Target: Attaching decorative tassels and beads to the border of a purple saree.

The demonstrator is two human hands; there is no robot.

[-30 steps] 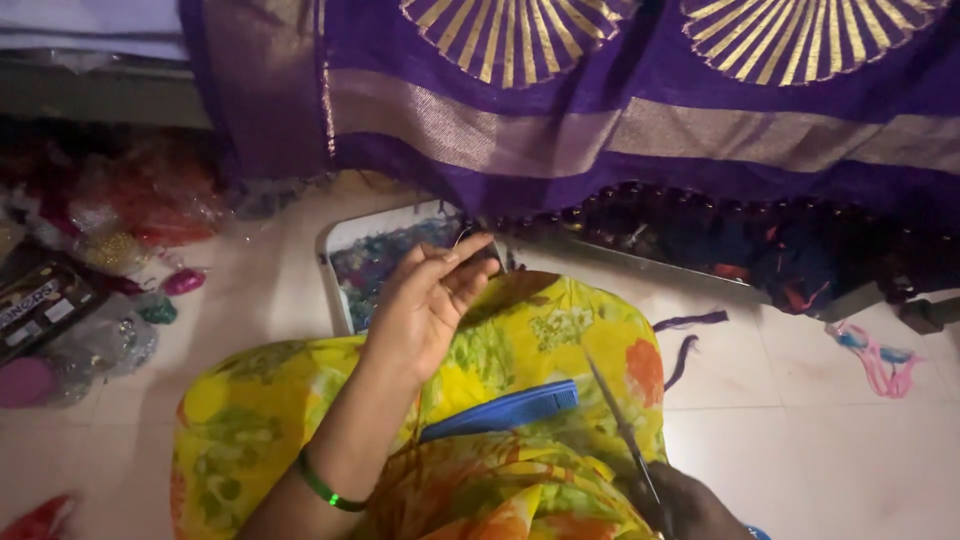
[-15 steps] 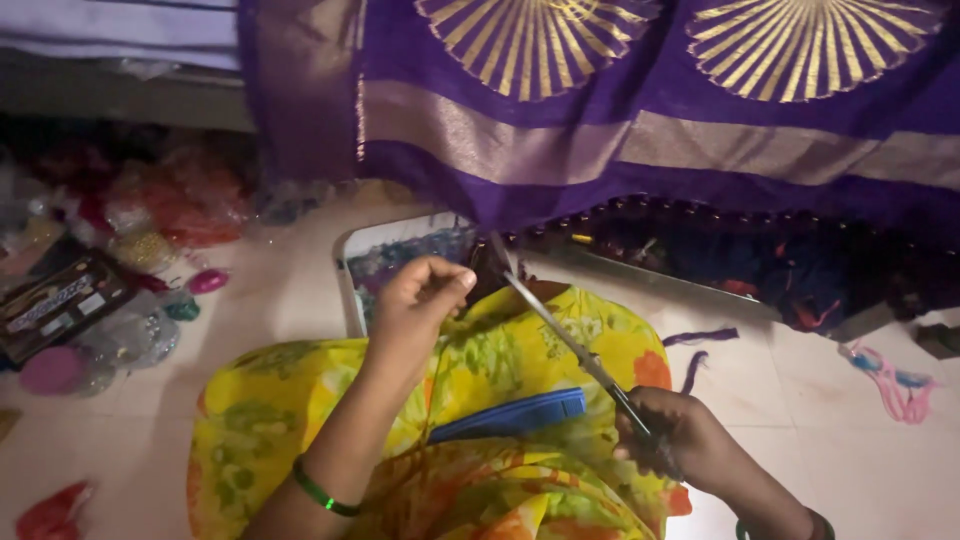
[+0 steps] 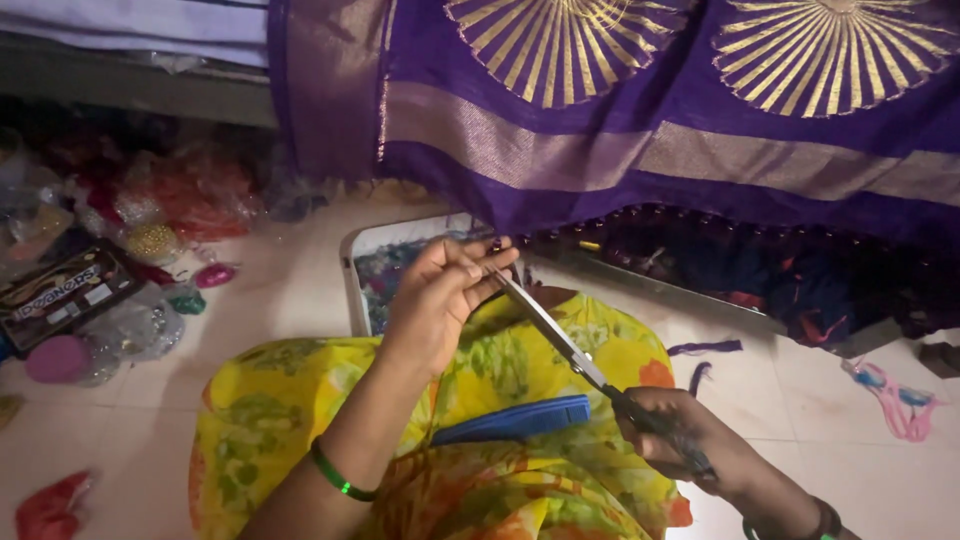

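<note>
The left hand (image 3: 440,300), near the centre, pinches its fingertips closed on something too small to make out, just under the purple cloth's (image 3: 640,170) beaded lower edge at twelve o'clock. The right hand (image 3: 690,440), at four o'clock, wraps its grip around the handles of the scissors (image 3: 560,340), whose slightly parted blades point to ten o'clock and reach the left fingertips. A blue strip (image 3: 515,420) lies on the yellow floral fabric (image 3: 290,400) between both arms.

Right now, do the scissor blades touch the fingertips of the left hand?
Touching. In the head view the tips of the scissors reach right into the pinched fingertips of the left hand, with no gap visible between them.
</note>
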